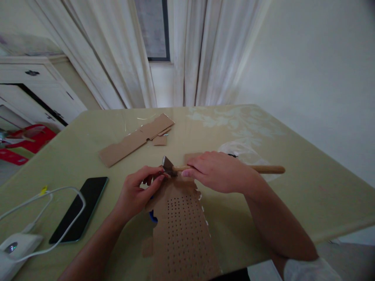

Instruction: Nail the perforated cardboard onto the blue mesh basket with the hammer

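My right hand (218, 171) is wrapped round the wooden handle of a hammer (268, 169), close to its metal head. The head rests at the far end of a cardboard piece (187, 234) with rows of small punched holes. My left hand (140, 187) pinches with thumb and forefinger right beside the hammer head. What those fingertips hold is too small to make out. Something blue (152, 216) shows from under the cardboard's left edge.
A long cardboard strip (134, 140) with a small scrap lies farther back. On the left are a black phone (83, 207), a white cable (68, 188) and a white power block (20, 249). Clear plastic (241, 150) lies behind my right hand.
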Demonstrator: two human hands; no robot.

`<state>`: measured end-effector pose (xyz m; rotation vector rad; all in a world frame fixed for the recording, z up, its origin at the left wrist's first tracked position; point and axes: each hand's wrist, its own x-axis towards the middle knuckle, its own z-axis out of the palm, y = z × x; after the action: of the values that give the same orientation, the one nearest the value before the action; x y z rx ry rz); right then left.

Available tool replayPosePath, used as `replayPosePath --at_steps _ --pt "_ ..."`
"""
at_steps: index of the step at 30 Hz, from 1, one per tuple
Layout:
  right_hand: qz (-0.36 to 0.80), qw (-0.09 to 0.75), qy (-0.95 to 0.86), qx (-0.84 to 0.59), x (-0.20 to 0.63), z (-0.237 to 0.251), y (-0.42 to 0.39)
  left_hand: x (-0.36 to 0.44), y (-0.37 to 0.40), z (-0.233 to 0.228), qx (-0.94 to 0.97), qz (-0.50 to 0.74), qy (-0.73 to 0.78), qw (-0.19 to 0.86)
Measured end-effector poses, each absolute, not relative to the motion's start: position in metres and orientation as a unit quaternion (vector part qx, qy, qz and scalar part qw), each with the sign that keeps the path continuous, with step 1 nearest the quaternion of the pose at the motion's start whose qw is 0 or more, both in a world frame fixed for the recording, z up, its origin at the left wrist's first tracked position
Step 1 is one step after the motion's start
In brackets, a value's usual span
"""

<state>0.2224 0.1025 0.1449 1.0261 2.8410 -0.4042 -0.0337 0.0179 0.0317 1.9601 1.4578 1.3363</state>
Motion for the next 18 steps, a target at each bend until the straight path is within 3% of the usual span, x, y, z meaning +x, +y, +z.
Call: replayPosePath --at_steps 10,18 --pt "-0.107 0.043 0.938 0.326 0.227 0.147 0.105 -0.035 0.02 0.028 0.691 0.487 0.501 0.183" --pt "-0.129 -0.031 0.932 0.337 0.227 0.163 0.102 -0.033 0.018 0.036 0.698 0.459 0.513 0.196"
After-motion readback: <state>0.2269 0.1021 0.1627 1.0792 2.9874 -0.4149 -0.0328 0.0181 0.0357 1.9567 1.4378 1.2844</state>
